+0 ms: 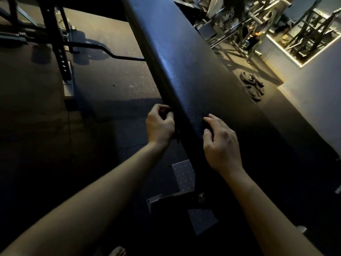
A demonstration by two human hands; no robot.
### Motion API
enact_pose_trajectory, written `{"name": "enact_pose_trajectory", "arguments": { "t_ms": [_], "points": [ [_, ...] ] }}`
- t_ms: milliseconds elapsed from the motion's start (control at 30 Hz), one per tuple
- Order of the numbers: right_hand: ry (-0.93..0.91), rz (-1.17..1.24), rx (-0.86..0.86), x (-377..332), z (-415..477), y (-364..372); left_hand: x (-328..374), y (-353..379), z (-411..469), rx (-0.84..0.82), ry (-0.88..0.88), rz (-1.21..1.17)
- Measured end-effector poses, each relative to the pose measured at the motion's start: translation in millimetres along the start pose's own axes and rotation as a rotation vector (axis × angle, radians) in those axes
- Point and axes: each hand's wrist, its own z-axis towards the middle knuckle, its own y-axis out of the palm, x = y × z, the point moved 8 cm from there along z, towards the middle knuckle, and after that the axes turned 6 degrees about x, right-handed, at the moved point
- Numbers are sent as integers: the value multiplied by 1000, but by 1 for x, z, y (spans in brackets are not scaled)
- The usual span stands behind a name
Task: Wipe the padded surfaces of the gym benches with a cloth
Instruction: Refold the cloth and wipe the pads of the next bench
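Likely firm, fixed, slick: grained bench pad (184,71), best steadied by its left edge. Left hand (160,124) curled there, contents unclear; right hand (221,143) loosely spread, fingertips (207,119) on top.

The left forearm (92,196) comes in bare from 8 o'clock and runs toward 1 o'clock. The left hand (160,124) shows its back, the fingers curled in toward the thumb; the dim light hides whether they pinch anything. The right forearm (267,209), also bare, enters at 5 o'clock and points toward 11 o'clock. The right hand (221,143), at 3 o'clock of the left hand and apart from it, lies palm down, fingers loosely spread and slightly bent, thumb drawn in.
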Motion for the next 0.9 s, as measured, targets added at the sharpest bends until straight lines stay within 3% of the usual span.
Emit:
{"name": "enact_pose_trajectory", "arguments": {
  "t_ms": [67,233,333,467,533,700,800,900],
  "points": [
    [-6,-1,-2,0,-1,0,5,-3,-21,-2,36,5],
    [-13,0,13,3,1,4,-3,-12,-127,-241,43,-53],
    [-10,-9,3,2,1,3,4,-4,-58,-109,111,48],
    [3,-12,-15,1,0,1,8,2,7,13,39,49],
    [6,-4,-16,1,0,0,9,-1,-27,-14,73,44],
    [-4,-24,2,3,0,3,-7,-14,-158,-273,33,-25],
    [-12,-23,-1,3,1,4,1,-6,-100,-166,89,20],
    [-14,-23,3,2,1,3,-2,-2,-25,-1,-17,20]
  ]
}}
